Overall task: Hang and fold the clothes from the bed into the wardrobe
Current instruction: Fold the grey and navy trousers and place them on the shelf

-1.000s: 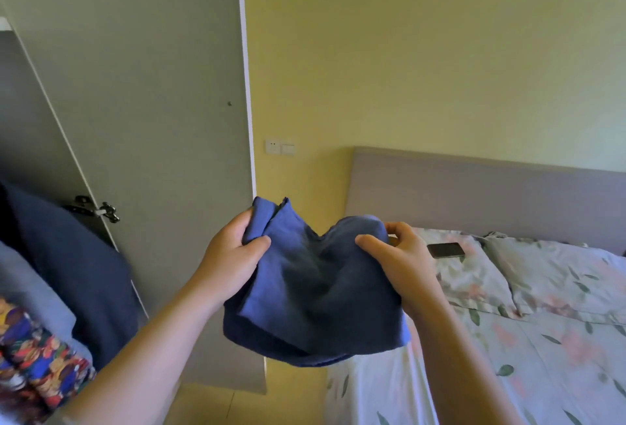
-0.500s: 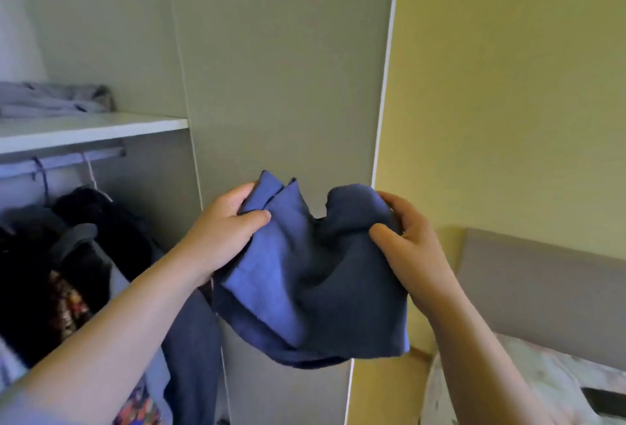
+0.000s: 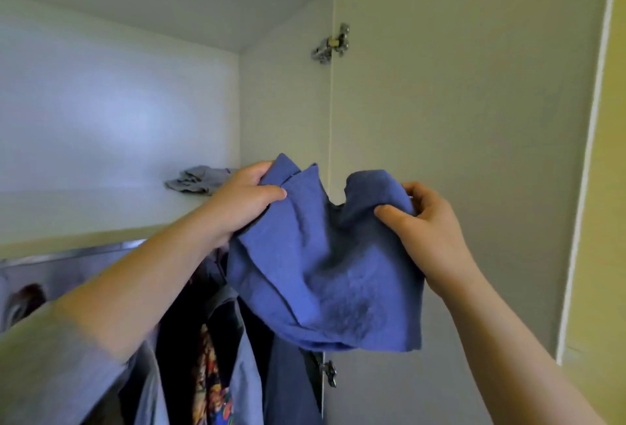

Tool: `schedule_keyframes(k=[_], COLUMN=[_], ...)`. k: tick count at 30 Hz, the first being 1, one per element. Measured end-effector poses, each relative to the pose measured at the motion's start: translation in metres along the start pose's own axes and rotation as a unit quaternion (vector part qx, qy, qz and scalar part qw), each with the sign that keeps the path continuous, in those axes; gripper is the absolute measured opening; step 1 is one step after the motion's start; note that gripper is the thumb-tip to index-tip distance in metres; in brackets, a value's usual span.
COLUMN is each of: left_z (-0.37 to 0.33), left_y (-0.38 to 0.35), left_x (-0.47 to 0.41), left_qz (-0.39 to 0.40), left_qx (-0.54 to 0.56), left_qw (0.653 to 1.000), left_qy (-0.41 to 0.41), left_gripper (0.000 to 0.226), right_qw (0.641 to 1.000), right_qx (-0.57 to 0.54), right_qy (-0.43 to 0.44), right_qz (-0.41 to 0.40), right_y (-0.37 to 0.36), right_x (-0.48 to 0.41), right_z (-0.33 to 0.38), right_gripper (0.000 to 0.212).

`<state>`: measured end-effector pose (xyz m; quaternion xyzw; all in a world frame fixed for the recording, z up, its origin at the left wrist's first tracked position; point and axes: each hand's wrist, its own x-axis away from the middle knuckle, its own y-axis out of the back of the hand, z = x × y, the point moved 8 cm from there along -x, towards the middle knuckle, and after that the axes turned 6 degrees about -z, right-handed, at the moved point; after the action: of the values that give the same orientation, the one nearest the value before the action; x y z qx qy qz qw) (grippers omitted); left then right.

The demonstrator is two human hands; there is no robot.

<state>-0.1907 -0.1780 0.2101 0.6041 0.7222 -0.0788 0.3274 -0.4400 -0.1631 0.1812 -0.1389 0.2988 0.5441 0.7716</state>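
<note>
Pale greyish short sleeve point(image 3: 50, 363), blurred, covered left upper arm; left hand point(image 3: 244, 202) and right hand point(image 3: 428, 224) were bare.

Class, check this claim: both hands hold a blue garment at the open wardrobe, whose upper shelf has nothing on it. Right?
Not quite: the head view shows a crumpled grey garment on the upper shelf. The left hand and right hand do hold the blue garment.

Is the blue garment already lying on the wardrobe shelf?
No, the left hand and the right hand both grip the blue garment in the air, off the shelf.
</note>
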Motion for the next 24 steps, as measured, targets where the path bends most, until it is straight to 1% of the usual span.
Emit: schedule_keyframes(k=[3,6,9,11,15,19,24], left_z=[0.007,0.009,0.01,0.014,0.027,0.044,0.078], left_y=[0.022,0.042,0.064,0.079,0.105,0.133,0.155], left_x=[-0.03,-0.068,-0.112,-0.142,-0.193,-0.241,-0.289], left_qz=[-0.01,-0.004,0.0,0.0,0.01,-0.009,-0.018], left_qx=[-0.007,-0.029,-0.076,-0.109,-0.147,-0.171,-0.172], left_qw=[1.0,0.999,0.997,0.994,0.989,0.985,0.985], left_qy=[0.017,0.015,0.004,0.0,-0.013,-0.022,-0.009], left_gripper=[0.029,0.033,0.047,0.053,0.052,0.053,0.052], right_qw=[1.0,0.999,0.999,0.998,0.997,0.996,0.998], right_qx=[-0.015,-0.024,-0.027,-0.025,-0.016,-0.031,-0.035], right_qy=[0.006,0.022,0.044,0.059,0.081,0.082,0.057], right_qz=[0.003,0.005,0.002,-0.002,0.003,0.008,0.018], right_y=[-0.028,-0.058,-0.094,-0.119,-0.172,-0.22,-0.268], right_x=[-0.025,-0.051,-0.079,-0.1,-0.142,-0.183,-0.227], right_z=[0.007,0.019,0.032,0.04,0.05,0.051,0.032], right_gripper=[0.018,0.01,0.01,0.014,0.023,0.025,0.019])
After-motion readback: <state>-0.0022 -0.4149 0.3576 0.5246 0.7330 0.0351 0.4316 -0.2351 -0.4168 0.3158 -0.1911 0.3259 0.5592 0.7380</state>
